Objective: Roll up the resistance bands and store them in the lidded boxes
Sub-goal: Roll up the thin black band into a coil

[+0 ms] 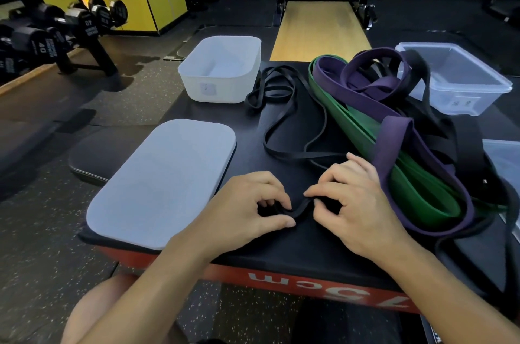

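If either pinch slackens, the springy black band [302,208] could uncurl. Its far loops could also snag on the pile [365,96] and drag a wider band along.

On the plyo box [281,248] the lid [163,183] lies at the front left corner, and the white box [219,87] stands open at the far left edge. Near the front edge the left hand [253,203] pinches the band's near end between thumb and curled fingers. Just beside it, the right hand [357,197] pinches the next stretch. Black on black, I cannot tell whether a turn is wound.

The band's long axis runs front to far edge, with the near end toward the person and slack loops reaching the white box. The clear box [461,101] sits at the far right corner.
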`<state>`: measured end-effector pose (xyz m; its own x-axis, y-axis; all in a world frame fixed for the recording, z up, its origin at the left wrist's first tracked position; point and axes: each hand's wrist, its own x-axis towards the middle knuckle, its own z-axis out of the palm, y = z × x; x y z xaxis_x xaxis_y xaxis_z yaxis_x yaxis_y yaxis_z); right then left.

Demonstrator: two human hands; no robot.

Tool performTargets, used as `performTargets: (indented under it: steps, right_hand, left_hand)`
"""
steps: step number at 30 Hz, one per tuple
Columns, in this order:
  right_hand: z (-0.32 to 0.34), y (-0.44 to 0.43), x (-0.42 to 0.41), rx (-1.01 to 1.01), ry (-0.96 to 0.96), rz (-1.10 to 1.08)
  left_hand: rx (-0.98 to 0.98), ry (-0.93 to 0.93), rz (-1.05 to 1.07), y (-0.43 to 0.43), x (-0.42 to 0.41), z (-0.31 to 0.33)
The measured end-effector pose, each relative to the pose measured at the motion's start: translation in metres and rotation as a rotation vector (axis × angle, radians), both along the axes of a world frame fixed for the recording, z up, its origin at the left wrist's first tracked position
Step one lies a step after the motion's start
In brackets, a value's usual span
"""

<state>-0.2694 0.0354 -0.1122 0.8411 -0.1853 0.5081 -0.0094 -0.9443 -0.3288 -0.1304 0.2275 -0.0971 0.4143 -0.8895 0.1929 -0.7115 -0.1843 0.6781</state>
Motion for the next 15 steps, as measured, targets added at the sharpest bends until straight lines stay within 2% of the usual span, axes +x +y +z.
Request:
performTargets:
  steps: [9, 15]
  right_hand:
    - [0.000, 0.001, 0.001, -0.033, 0.005, -0.023]
    - [0.004, 0.004, -0.005, -0.009, 0.061, 0.097]
  left_hand:
    - [-0.003, -0.074, -0.001, 0.006, -0.002, -0.001]
    - [-0.020, -0.116, 0.070, -0.002, -0.010, 0.001]
